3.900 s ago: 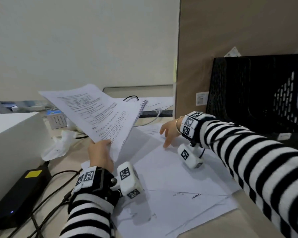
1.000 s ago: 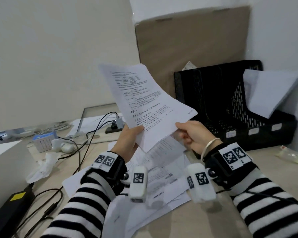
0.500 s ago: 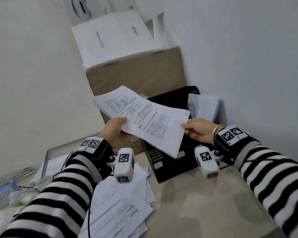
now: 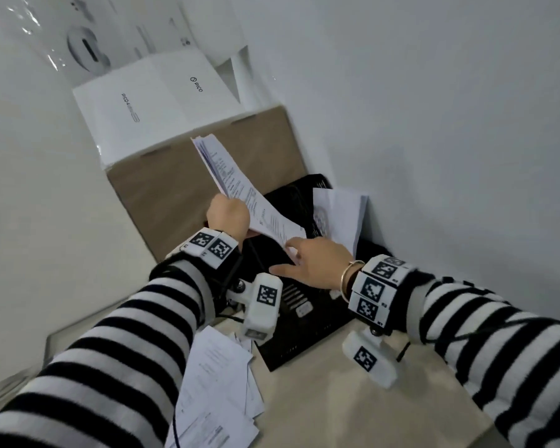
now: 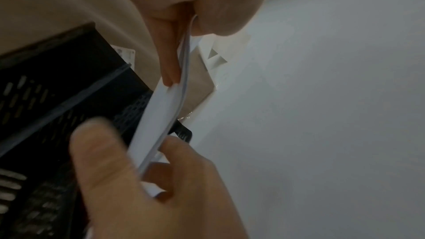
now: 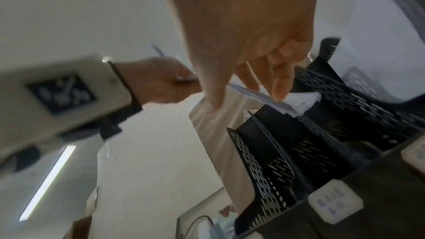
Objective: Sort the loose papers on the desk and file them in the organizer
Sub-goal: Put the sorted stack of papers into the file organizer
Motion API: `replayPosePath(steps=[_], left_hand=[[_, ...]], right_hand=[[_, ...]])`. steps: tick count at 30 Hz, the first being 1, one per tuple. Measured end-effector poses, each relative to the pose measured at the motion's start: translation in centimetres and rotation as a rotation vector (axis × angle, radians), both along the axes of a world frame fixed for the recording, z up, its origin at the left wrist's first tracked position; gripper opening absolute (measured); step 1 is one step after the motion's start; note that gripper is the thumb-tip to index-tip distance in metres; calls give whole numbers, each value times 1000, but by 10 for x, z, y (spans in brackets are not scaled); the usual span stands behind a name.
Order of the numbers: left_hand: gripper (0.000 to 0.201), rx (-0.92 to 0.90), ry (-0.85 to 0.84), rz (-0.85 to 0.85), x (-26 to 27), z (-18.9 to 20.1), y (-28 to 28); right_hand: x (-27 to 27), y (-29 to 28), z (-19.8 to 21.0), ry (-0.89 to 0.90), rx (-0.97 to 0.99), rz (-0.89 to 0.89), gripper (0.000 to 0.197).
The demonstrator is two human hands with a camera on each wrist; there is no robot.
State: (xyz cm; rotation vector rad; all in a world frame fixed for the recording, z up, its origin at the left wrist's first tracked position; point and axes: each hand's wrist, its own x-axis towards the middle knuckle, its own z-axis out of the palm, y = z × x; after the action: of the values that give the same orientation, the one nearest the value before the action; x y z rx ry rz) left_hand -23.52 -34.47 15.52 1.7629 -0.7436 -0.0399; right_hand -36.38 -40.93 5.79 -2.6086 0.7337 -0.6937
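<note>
My left hand (image 4: 228,215) grips a stack of printed papers (image 4: 240,185) by its left edge and holds it tilted steeply on edge above the black mesh organizer (image 4: 307,321). The stack's lower corner sits over the organizer's slots, and my right hand (image 4: 307,263) holds it between thumb and fingers. In the left wrist view the stack (image 5: 161,115) runs from my left hand (image 5: 184,30) down into my right hand (image 5: 142,170). The right wrist view shows my right hand's fingertips (image 6: 278,94) on the paper corner (image 6: 299,101) at a slot divider (image 6: 310,134).
Other sheets (image 4: 340,218) stand in the organizer's far right slot by the wall. A cardboard box (image 4: 175,195) with a white box (image 4: 149,105) on top stands just behind and left. Loose papers (image 4: 220,383) lie on the desk beside my left arm.
The stack has turned from lying flat between my hands to standing on edge, lower over the organizer. My right hand slid from the right edge to the lower corner.
</note>
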Motion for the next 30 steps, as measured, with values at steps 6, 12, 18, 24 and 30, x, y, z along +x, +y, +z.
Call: replayPosePath(steps=[6,12,18,24,30], left_hand=[[26,2,27,-83,-34,4,-22],[37,33,94,-48,-43,-2,-45],[37,43,139,-72,-28,-17,-76],[83,313,286,-246,-15,-50,-93],[76,621,267,-590,-3,-65,-57]], right_hand=[[7,-20,-10,-45,13,-112,28],[17,-56,-18,5,160,-43,33],[40,-98,-31,68,212,-81,38],[48,-108,-52,371,183,-60,40],[24,-90,-44,95,158,-188,44]])
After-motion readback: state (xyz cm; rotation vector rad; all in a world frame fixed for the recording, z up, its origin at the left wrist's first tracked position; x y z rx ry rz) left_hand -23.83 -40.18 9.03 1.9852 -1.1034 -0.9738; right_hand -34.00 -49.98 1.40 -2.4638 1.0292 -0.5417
